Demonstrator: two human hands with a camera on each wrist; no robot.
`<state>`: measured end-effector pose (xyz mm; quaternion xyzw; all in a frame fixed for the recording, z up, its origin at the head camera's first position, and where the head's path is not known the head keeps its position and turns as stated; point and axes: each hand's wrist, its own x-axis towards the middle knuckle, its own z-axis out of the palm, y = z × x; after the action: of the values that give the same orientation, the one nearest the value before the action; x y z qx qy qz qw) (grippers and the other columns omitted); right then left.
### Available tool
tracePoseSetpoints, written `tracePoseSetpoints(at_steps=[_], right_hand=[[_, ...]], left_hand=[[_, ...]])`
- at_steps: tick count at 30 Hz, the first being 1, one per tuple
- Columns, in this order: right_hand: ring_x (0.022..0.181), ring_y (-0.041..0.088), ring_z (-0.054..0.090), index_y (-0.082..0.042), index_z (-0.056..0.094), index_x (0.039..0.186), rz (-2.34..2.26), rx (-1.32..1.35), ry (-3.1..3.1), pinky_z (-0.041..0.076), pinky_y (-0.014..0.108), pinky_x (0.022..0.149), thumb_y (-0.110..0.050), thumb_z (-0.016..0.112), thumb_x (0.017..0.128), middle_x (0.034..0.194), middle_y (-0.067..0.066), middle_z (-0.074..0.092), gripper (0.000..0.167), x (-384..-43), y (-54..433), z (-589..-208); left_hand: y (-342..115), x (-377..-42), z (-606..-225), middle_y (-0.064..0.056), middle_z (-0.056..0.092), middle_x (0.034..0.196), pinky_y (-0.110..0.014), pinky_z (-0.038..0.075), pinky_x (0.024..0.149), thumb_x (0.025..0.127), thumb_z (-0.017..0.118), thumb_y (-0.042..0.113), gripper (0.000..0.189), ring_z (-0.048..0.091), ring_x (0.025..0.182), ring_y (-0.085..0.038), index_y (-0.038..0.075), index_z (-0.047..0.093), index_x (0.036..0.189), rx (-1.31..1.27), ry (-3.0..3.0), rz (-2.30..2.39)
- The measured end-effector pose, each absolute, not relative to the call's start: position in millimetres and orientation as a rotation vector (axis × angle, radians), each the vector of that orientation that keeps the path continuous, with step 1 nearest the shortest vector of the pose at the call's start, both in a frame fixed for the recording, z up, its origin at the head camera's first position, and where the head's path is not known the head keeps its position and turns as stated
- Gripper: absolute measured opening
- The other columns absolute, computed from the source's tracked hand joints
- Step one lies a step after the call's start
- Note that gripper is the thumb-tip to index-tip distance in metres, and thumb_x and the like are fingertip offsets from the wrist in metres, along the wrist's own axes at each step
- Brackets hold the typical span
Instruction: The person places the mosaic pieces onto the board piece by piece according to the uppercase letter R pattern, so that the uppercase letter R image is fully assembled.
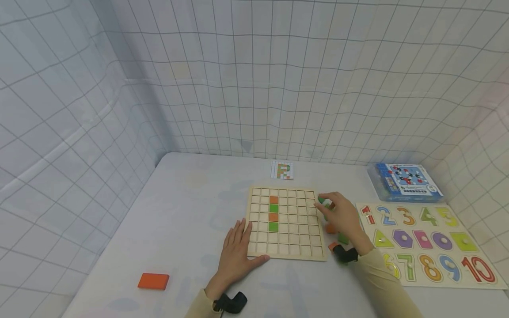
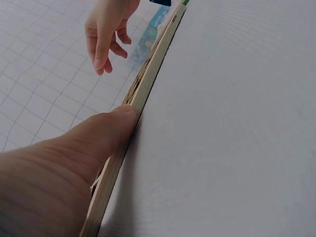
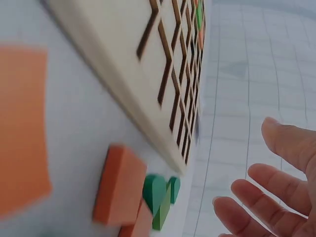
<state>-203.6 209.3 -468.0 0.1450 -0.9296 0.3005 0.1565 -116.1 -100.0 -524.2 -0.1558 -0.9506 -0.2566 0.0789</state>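
Lower left of the frame: a lone orange block [image 1: 153, 281], well apart. Lower centre: your left hand [image 1: 235, 250], fingers straight, thumb against the near edge of the grid board [image 1: 303, 239]; light pressure there should stop it skidding. Mid-frame: four orange and green tiles [image 1: 273, 226] in one column; the pattern card [image 1: 283, 170] lies above, worth checking for colours. Right of centre: loose blocks [image 1: 331, 229] beside the board; your right hand [image 1: 345, 215] is over them, thumb and fingers wide, nothing held. Best pinch one block by its sides, clear of neighbours.
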Motion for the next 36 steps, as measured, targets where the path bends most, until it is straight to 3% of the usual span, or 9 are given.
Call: tracePoseSetpoints(at_steps=[7,15,18,23,27,36], right_hand=[[0.057,0.014,0.052,-0.002,0.066,0.117,0.852,0.254,-2.741,0.035,0.029,0.037,-0.027,0.071,0.087,0.11,0.017,0.062,0.039,-204,232,-471],[0.073,0.025,0.061,-0.002,0.062,0.123,0.835,0.139,-2.889,0.044,0.031,0.046,-0.036,0.063,0.091,0.124,0.023,0.055,0.046,-201,247,-468],[0.068,0.025,0.06,-0.001,0.062,0.123,0.81,0.098,-2.943,0.043,0.031,0.046,-0.035,0.063,0.091,0.126,0.024,0.053,0.047,-202,251,-467],[0.06,0.02,0.055,0.0,0.063,0.121,0.808,0.068,-3.008,0.039,0.031,0.041,-0.032,0.067,0.089,0.125,0.026,0.054,0.045,-203,254,-467],[0.065,0.02,0.056,0.001,0.065,0.118,0.788,0.071,-3.053,0.04,0.03,0.045,-0.031,0.07,0.087,0.121,0.025,0.057,0.044,-203,256,-466],[0.056,0.014,0.055,0.002,0.066,0.113,0.805,0.051,-3.167,0.043,0.029,0.048,-0.029,0.07,0.086,0.111,0.021,0.059,0.041,-202,255,-461]], left_hand=[[-100,-116,-524,-0.021,0.025,0.151,-0.047,0.012,0.111,0.077,0.066,0.06,0.098,0.015,0.141,-0.033,0.0,0.031,0.147,-0.478,-2.823,-0.758],[-100,-116,-524,-0.021,0.025,0.151,-0.048,0.013,0.111,0.078,0.065,0.061,0.098,0.015,0.141,-0.034,0.0,0.031,0.147,-0.471,-2.839,-0.758],[-100,-116,-525,-0.021,0.025,0.151,-0.048,0.014,0.111,0.078,0.065,0.062,0.098,0.016,0.14,-0.034,0.0,0.032,0.146,-0.475,-2.825,-0.754],[-100,-117,-525,-0.022,0.026,0.15,-0.049,0.015,0.11,0.078,0.065,0.061,0.098,0.017,0.14,-0.035,-0.001,0.033,0.146,-0.484,-2.806,-0.749],[-100,-117,-524,-0.022,0.026,0.15,-0.05,0.015,0.11,0.078,0.066,0.06,0.098,0.017,0.14,-0.036,-0.002,0.032,0.146,-0.485,-2.804,-0.755],[-100,-117,-526,-0.022,0.026,0.15,-0.049,0.015,0.11,0.077,0.066,0.061,0.099,0.018,0.139,-0.036,-0.002,0.032,0.146,-0.49,-2.788,-0.744]])
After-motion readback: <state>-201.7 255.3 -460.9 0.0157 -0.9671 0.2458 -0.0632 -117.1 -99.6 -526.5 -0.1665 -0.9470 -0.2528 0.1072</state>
